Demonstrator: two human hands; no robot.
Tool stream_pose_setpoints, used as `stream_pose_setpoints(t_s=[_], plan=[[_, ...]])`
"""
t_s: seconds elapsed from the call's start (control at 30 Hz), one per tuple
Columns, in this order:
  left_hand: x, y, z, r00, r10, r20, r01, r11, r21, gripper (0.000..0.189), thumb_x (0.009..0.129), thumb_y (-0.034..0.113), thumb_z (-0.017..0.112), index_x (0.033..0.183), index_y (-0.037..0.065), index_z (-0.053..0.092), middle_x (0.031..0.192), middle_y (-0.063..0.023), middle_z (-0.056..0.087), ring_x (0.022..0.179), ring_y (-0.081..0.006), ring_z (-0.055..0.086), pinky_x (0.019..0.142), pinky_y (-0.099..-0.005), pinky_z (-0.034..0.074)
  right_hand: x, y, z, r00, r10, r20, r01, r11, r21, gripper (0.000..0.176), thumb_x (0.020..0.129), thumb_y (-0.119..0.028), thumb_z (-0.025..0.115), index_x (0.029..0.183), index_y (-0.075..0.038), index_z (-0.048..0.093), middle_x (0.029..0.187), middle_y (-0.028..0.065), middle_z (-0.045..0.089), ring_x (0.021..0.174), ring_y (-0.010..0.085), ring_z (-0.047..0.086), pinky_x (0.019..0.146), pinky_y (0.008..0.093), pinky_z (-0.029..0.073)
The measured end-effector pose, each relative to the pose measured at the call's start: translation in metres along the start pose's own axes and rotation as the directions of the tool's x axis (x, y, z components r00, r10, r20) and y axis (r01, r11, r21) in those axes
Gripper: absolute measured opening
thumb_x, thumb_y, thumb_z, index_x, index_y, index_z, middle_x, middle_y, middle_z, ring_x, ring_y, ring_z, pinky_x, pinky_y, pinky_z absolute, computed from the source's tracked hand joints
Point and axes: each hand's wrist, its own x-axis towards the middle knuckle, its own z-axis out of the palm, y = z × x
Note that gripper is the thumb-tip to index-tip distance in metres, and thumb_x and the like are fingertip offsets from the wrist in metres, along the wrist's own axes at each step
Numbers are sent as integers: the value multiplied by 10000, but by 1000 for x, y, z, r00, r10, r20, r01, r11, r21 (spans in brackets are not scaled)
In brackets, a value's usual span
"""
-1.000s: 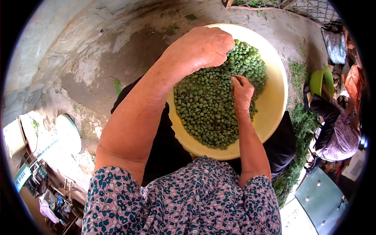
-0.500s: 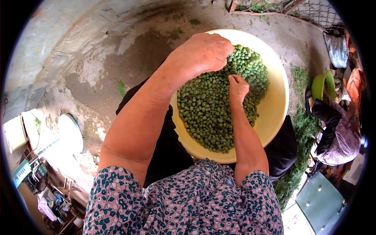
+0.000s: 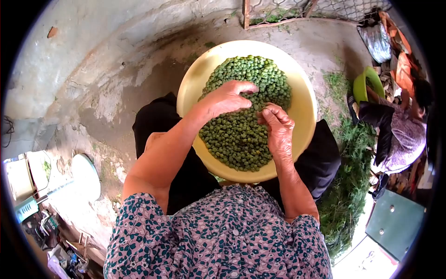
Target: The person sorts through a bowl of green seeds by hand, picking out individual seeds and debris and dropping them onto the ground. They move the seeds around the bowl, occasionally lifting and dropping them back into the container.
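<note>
A wide pale yellow basin (image 3: 304,111) rests on my lap, holding a heap of small round green pieces (image 3: 241,144). Over the heap's left part is my left hand (image 3: 231,97), its thumb and fingers apart and nothing seen between them. My right hand (image 3: 278,122) is just to the right, above the heap, with thumb and fingertips pinched together. Something small and thin shows at that pinch, too small to name. The two hands do not touch.
Feathery green plants (image 3: 341,186) lie on the ground at the right. Beyond them sits another person (image 3: 402,135) beside a lime green tub (image 3: 367,83). A green panel (image 3: 395,223) is at the lower right. A wall (image 3: 83,56) curves along the left.
The view has shifted, so the basin appears further left. My left hand has come down from the basin's far rim and its fingers have opened. My right hand has turned, still pinched.
</note>
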Motion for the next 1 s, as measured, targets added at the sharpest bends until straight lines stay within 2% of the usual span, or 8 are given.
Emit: stream_pose_setpoints(t_s=[0.07, 0.23, 0.43, 0.53, 0.6, 0.7, 0.97, 1.0], plan=[[-13, 10, 16, 990, -124, 61, 137, 936, -323, 396, 834, 62, 585, 1223, 22, 522, 1152, -125, 566, 953, -223, 589, 803, -324, 524, -11, -6, -8, 1000, 19, 23, -21, 997, 69, 45, 837, -12, 614, 850, 16, 647, 925, 76, 623, 732, 146, 609, 670, 280, 512], [-43, 10, 46, 995, -83, 52, 98, 880, -465, 334, 841, 59, 607, 1154, -40, 543, 1013, -129, 617, 862, -174, 611, 760, -297, 521, -38, -13, -20, 986, 107, 126, -138, 954, 268, 81, 842, 1, 597, 912, 28, 627, 884, 115, 652, 794, 202, 647, 735, 326, 544], [-83, -11, 84, 983, -34, -181, -15, 966, -260, 212, 818, 30, 635, 988, -86, 587, 840, -90, 618, 724, -126, 587, 645, -244, 492, -66, 6, -23, 965, 192, 179, -234, 939, 253, 59, 831, 3, 610, 871, 26, 647, 811, 75, 651, 715, 172, 639, 727, 316, 554], [-96, -26, 91, 970, -8, -244, -9, 998, -70, 178, 792, 45, 660, 925, -59, 604, 811, -60, 616, 715, -109, 576, 634, -246, 480, -70, 15, -31, 968, 202, 149, -216, 973, 80, 65, 808, -23, 633, 846, 23, 658, 776, 43, 640, 682, 123, 600, 680, 258, 509], [-98, -37, 92, 952, 68, -298, -37, 994, 106, 179, 737, 37, 684, 896, -16, 622, 793, -67, 610, 724, -125, 581, 640, -265, 482, -71, 16, -33, 963, 200, 178, -164, 967, -196, 102, 772, -59, 653, 829, 26, 659, 731, 10, 619, 660, 82, 549, 640, 223, 449], [-94, -40, 94, 955, 98, -279, -39, 977, 209, 181, 693, 21, 686, 861, -5, 622, 787, -90, 604, 714, -160, 590, 642, -281, 486, -73, 21, -40, 954, 257, 153, -201, 930, -309, 136, 753, -84, 660, 824, 31, 653, 713, -4, 601, 668, 65, 518, 631, 215, 425], [-73, -63, 104, 945, 145, -294, -55, 954, 294, 160, 662, -4, 670, 809, -5, 608, 778, -94, 603, 709, -184, 600, 625, -301, 478, -71, 32, -48, 958, 284, 36, -247, 884, -398, 138, 738, -91, 661, 814, 25, 665, 735, 43, 623, 673, 96, 557, 629, 250, 449], [-72, -64, 104, 922, 180, -344, -79, 954, 289, 162, 660, -5, 668, 811, 0, 611, 781, -95, 605, 711, -188, 600, 627, -299, 476, -71, 29, -47, 979, 197, 47, -165, 908, -385, 130, 739, -83, 657, 811, 24, 667, 721, 38, 616, 661, 90, 546, 614, 241, 443]])
